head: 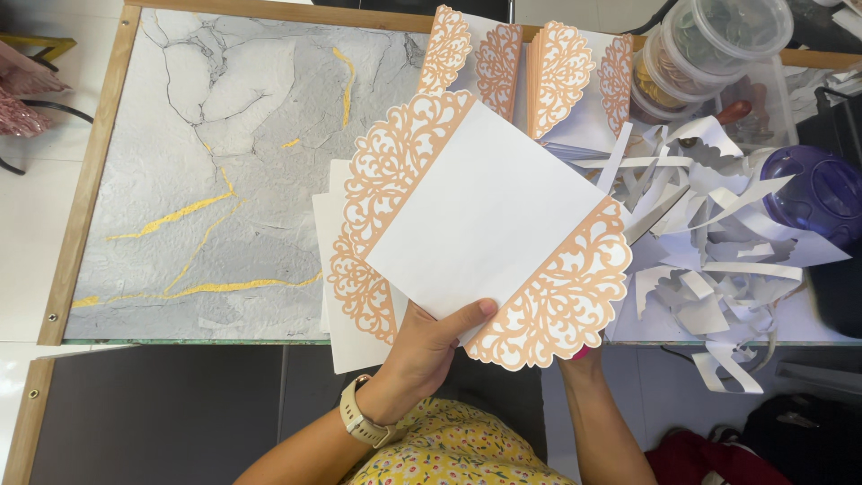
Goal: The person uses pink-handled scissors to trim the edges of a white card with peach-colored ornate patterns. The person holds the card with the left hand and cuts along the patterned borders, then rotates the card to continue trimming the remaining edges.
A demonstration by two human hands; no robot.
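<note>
I hold up a white card with peach lace-cut flaps spread open on both sides, over the table's near edge. My left hand, a watch on its wrist, grips the card's lower edge with the thumb on top. My right hand supports the right flap from beneath and is mostly hidden by it. Under the card lies a stack of white sheets and similar lace cards.
Several folded lace cards stand at the back. A heap of white paper scraps covers the right side, beside a purple container and clear plastic tubs. The grey marble-patterned tabletop has a wooden frame.
</note>
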